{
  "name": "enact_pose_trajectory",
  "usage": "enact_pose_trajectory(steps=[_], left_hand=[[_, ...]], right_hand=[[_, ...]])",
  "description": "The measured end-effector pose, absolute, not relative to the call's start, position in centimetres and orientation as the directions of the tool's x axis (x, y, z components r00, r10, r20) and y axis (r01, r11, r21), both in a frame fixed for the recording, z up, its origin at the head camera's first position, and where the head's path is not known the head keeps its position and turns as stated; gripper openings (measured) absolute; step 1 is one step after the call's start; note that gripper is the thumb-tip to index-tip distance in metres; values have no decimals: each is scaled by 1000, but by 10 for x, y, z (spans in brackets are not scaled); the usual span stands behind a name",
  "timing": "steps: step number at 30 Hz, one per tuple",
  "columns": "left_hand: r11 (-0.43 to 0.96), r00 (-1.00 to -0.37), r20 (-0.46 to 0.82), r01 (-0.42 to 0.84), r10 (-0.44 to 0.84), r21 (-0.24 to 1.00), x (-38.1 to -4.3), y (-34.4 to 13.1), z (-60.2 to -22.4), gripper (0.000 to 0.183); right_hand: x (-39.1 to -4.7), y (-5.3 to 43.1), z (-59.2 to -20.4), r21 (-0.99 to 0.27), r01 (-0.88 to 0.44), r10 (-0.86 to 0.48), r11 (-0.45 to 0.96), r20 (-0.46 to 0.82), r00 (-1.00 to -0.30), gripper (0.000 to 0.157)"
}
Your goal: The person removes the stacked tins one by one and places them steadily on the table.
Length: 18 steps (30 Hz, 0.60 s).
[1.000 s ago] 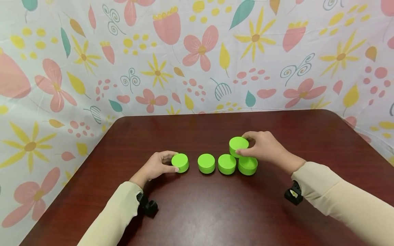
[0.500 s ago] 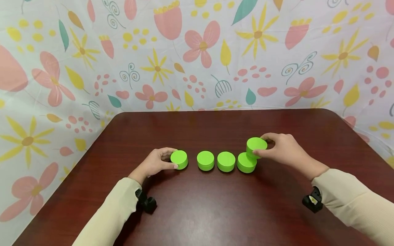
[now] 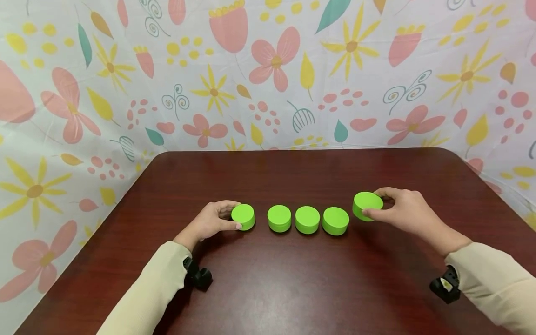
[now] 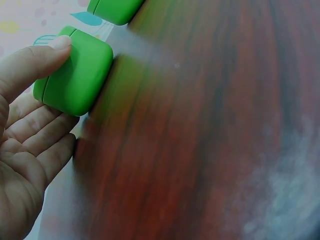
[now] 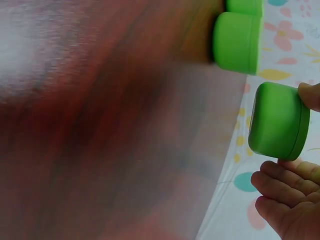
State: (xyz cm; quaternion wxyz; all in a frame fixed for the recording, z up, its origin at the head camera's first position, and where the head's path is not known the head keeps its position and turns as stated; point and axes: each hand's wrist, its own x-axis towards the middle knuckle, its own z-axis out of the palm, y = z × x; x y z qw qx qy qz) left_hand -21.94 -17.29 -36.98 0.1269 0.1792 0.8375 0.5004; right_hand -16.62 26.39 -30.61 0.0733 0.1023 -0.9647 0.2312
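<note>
Several round, lidded, bright green jars make a row across the table. My left hand (image 3: 209,220) grips the leftmost green jar (image 3: 243,217), thumb in front and fingers behind; the left wrist view shows this jar (image 4: 77,75) standing on the tabletop. To its right, spaced a little apart, stand the second jar (image 3: 279,218), the third jar (image 3: 307,219) and the fourth jar (image 3: 335,221). At the right end my right hand (image 3: 404,211) pinches another jar (image 3: 367,205) between thumb and fingers. In the right wrist view that jar (image 5: 277,120) hangs clear of the table surface.
The dark reddish-brown wooden table (image 3: 293,279) reaches back to a white cloth (image 3: 268,74) printed with flowers and leaves. Black wrist cameras sit on both sleeves, one on the left wrist (image 3: 197,275) and one on the right wrist (image 3: 445,284).
My right hand has carried its jar rightward, from above the fourth jar to beyond the row's right end, and slightly lower. The left hand keeps its hold on the leftmost jar.
</note>
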Motion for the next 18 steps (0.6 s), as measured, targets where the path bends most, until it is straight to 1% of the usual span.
enact_pose_trajectory(steps=[11, 18], left_hand=[[431, -902, -35, 172, 431, 886, -221, -172, -369, 56], [444, -908, -44, 161, 417, 882, -218, -172, -368, 56]], right_hand=[[-160, 270, -328, -445, -227, -153, 866, 197, -968, 47], [-159, 267, -336, -453, -209, -150, 867, 161, -975, 48]])
